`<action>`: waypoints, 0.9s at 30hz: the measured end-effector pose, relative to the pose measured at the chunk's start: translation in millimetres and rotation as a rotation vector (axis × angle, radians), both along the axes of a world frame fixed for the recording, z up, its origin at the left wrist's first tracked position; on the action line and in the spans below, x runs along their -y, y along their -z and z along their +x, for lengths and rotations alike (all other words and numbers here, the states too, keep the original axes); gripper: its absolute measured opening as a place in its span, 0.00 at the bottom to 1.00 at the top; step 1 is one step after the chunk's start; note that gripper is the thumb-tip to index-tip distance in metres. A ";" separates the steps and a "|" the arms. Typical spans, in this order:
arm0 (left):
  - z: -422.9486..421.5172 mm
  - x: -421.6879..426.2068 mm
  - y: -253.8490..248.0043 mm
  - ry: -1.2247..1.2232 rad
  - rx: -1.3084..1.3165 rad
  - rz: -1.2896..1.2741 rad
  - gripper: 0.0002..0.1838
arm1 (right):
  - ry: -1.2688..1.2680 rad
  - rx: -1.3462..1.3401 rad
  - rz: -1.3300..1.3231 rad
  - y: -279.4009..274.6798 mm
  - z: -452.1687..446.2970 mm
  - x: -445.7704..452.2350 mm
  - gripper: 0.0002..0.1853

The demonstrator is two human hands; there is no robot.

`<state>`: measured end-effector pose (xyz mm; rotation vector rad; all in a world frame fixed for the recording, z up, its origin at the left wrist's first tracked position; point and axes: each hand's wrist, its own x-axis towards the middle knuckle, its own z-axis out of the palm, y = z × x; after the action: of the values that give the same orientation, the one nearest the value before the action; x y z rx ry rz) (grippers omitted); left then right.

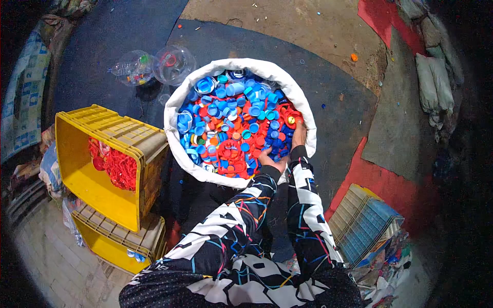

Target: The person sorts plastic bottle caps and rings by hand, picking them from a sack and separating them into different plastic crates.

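A round white sack [177, 149] with a rolled rim stands open, filled with loose plastic bottle caps [231, 110], mostly blue, light blue and red. Both my hands reach into its right side. My left hand [273, 160] rests on the caps near the front rim, its thumb and fingers apart. Along the right inner wall lies my right hand [299, 134], its fingertips at a red cap with a yellow centre [291, 120]. Red and dark blue caps partly cover its fingers, so its grip is hidden.
At left, a yellow crate [97, 190] lies on its side with red netting [120, 167] inside, above another yellow crate [95, 241]. Clear plastic bottles [174, 64] lie behind the sack. A blue-grey crate [364, 226] stands at right. Stray caps dot the dark mat [339, 118].
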<state>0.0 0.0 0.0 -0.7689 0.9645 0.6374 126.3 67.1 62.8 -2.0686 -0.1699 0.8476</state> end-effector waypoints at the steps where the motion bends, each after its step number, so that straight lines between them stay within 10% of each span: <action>1: 0.3 -26.7 -41.4 -0.024 -0.012 -0.054 0.26 | 0.015 -0.043 0.061 -5.1 -0.6 1.4 0.29; 10: -44.0 -75.9 -102.1 0.102 -0.159 -0.203 0.37 | 0.031 0.038 -0.408 -71.6 -75.0 -43.0 0.31; 13: -61.7 -80.9 -113.0 0.197 -0.305 0.198 0.40 | -0.070 -0.022 -0.371 -87.7 -107.9 -52.1 0.37; 15: -83.0 -104.8 -132.4 0.245 -0.212 -0.080 0.42 | -0.128 0.016 -0.281 -97.4 -123.8 -54.9 0.40; 22: -103.4 -100.6 -180.6 0.525 -0.267 0.129 0.47 | -0.041 0.248 -0.039 -114.7 -129.5 -17.0 0.28; 24: -102.2 -82.7 -175.1 0.419 -0.393 0.130 0.22 | 0.067 0.259 -0.155 -76.6 -109.3 14.7 0.26; 27: -105.0 -59.8 -161.8 0.535 -0.307 0.226 0.15 | 0.190 0.186 -0.220 -54.0 -81.5 50.1 0.25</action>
<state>-105.0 59.8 161.8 -0.1926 1.2911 0.3870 44.9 17.0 116.8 -2.3273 0.0220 0.5789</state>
